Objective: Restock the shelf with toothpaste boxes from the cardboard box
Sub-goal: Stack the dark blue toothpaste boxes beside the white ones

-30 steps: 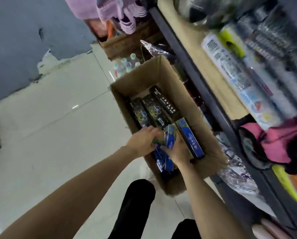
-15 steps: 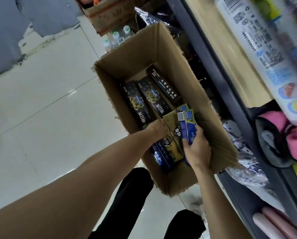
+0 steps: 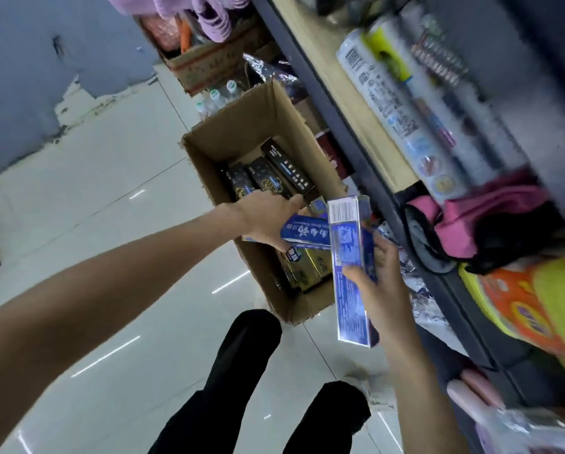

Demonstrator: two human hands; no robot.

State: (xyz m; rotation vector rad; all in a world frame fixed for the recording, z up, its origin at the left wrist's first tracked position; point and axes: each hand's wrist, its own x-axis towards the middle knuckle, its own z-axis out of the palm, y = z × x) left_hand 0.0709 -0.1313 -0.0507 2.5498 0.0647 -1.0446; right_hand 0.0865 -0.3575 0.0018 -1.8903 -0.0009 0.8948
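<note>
I'm mid-pickup, I judge. My left hand is curled round a blue toothpaste box just above the cardboard box on the glossy tiled floor. Dark and gold cartons lie inside it (long, slim, printed card). My right hand clamps a second blue toothpaste box, held nearly upright. Next, I'd say, both go rightward to the shelf, needing a bare slot among the soft packs there.
</note>
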